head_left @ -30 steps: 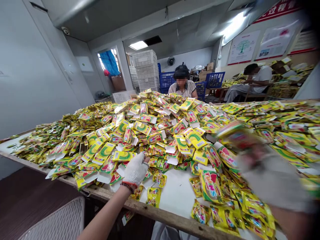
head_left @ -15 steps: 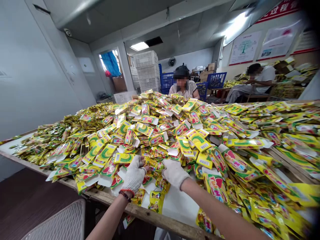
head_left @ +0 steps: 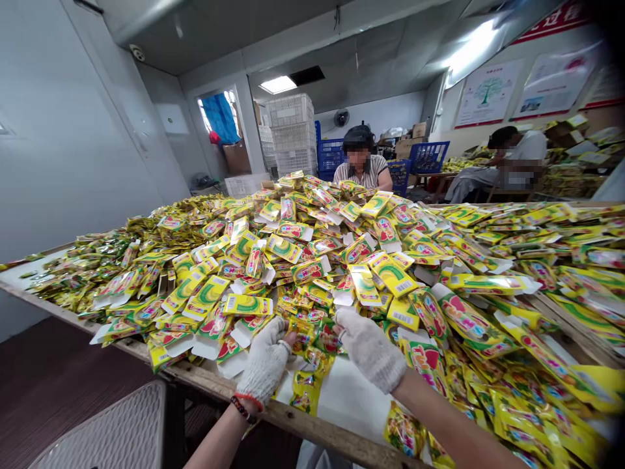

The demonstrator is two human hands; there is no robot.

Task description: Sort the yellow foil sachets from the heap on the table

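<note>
My left hand (head_left: 267,359), in a white knitted glove with bare fingertips, is closed with its fingers at the edge of a shiny yellow sachet (head_left: 301,329). Opposite it, my right hand (head_left: 372,350), gloved the same way, has its fingers bent against a red-and-green sachet (head_left: 326,336); the back of the hand hides part of the grip. Another yellow sachet (head_left: 305,392) lies below, on the white tabletop (head_left: 349,397). Just beyond my hands rises a heap of flat yellow cardboard boxes (head_left: 249,305), several with white end flaps open.
A wooden rail (head_left: 312,426) edges the table in front of me. Loose sachets (head_left: 522,417) pile up at the right. Across the heap sits a person (head_left: 361,163), and another person (head_left: 520,156) sits farther back. A chair (head_left: 107,430) stands at the lower left.
My hands have moved apart: the right went to the right, and the left drew slightly toward me. More of the sachets between them shows now. The view has shifted a little.
</note>
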